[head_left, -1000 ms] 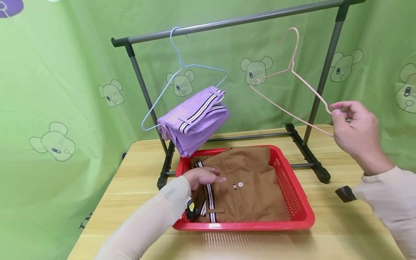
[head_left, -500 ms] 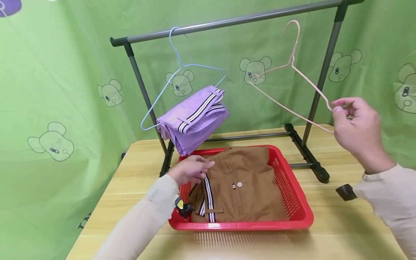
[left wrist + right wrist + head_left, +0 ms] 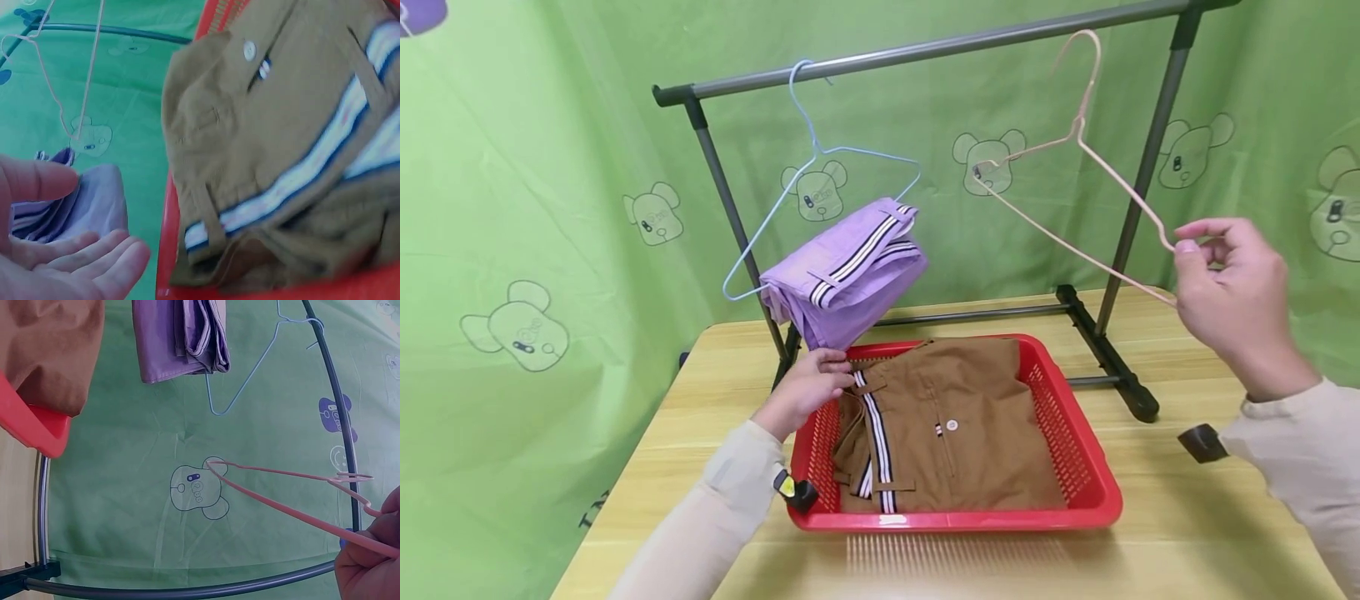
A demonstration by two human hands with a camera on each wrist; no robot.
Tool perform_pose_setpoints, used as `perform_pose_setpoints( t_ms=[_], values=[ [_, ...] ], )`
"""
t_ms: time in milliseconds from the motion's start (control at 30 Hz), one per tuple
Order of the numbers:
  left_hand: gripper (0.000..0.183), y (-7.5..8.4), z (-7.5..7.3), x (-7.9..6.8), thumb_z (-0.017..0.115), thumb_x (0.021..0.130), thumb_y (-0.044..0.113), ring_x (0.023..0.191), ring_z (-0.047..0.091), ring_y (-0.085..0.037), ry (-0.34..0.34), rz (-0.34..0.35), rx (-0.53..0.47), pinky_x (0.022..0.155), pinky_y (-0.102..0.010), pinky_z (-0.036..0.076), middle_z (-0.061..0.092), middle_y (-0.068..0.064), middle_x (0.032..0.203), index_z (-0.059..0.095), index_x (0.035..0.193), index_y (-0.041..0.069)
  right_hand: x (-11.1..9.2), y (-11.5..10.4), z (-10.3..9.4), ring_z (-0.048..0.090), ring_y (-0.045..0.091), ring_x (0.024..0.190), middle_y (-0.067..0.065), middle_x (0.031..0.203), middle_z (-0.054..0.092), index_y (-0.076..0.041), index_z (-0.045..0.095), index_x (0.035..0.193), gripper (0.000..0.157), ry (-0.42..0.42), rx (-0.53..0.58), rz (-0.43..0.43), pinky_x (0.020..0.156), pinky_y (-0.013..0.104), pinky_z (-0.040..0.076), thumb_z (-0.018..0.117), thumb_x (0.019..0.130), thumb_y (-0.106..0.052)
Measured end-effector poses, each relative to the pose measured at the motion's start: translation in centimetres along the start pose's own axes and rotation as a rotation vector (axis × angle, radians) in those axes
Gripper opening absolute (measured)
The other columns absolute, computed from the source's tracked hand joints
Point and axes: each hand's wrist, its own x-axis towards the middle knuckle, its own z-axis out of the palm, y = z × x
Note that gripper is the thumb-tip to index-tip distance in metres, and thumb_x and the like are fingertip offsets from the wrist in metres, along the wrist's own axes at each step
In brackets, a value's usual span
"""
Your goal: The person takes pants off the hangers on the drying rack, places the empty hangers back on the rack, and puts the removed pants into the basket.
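My right hand pinches a pink hanger at its right corner. The hanger's hook reaches up to the rack's rod in the head view; whether it touches the rod I cannot tell. My left hand is at the basket's back left corner, just below the purple trousers. Its fingers are fairly straight, with the thumb apart and nothing held. Those trousers are folded over a blue hanger on the rod. Brown trousers with a striped waistband lie folded in the red basket.
A grey clothes rack with black feet stands on the wooden table, behind and around the basket. Behind it hangs a green curtain printed with bear heads. Black wrist cameras hang under both sleeves.
My left hand has moved left and up from over the brown trousers to the basket's back left corner. My right hand has raised the pink hanger slightly toward the rod.
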Motion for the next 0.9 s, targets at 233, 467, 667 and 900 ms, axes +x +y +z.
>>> perform_pose_setpoints(
  t_ms=[233,467,667,900],
  values=[
    [0.04,-1.1,-2.2,-0.4,0.06,0.092,0.005,0.116,0.055,-0.033,0.148,-0.006,0.076,0.096,-0.044,0.047,0.056,-0.024,0.129,0.051,0.129,-0.007,0.3,-0.6,0.1,0.044,0.008,0.062,-0.004,0.08,0.05,-0.034,0.05,0.101,0.022,0.017,0.001,-0.019,0.044,0.015,0.037,0.045,0.1,-0.013],
    [0.049,-1.8,-3.7,-0.8,0.056,0.094,0.002,0.118,0.051,-0.041,0.088,-0.063,-0.024,0.095,-0.046,0.047,0.043,-0.03,0.138,0.038,0.137,-0.014,1.0,-1.4,0.1,0.043,0.009,0.064,-0.004,0.08,0.049,-0.033,0.051,0.1,0.023,0.055,0.025,-0.039,0.047,0.014,0.035,0.046,0.099,-0.011],
    [0.057,-2.6,-4.1,-1.4,0.057,0.094,0.004,0.126,0.043,-0.042,-0.038,-0.104,0.033,0.105,-0.052,0.037,0.037,-0.032,0.141,0.028,0.141,-0.014,1.5,-1.9,-0.1,0.042,0.01,0.066,-0.003,0.08,0.05,-0.03,0.054,0.1,0.022,0.082,0.039,-0.039,0.05,0.014,0.034,0.046,0.099,-0.01],
    [0.072,-3.8,-3.6,-1.5,0.057,0.092,-0.003,0.122,0.049,-0.042,-0.13,-0.134,0.014,0.095,-0.048,0.048,0.033,-0.034,0.145,0.014,0.149,-0.007,2.2,-2.5,0.0,0.043,0.009,0.071,-0.002,0.084,0.05,-0.025,0.056,0.105,0.018,0.073,0.051,-0.018,0.054,0.015,0.036,0.047,0.099,-0.011]
  ],
)
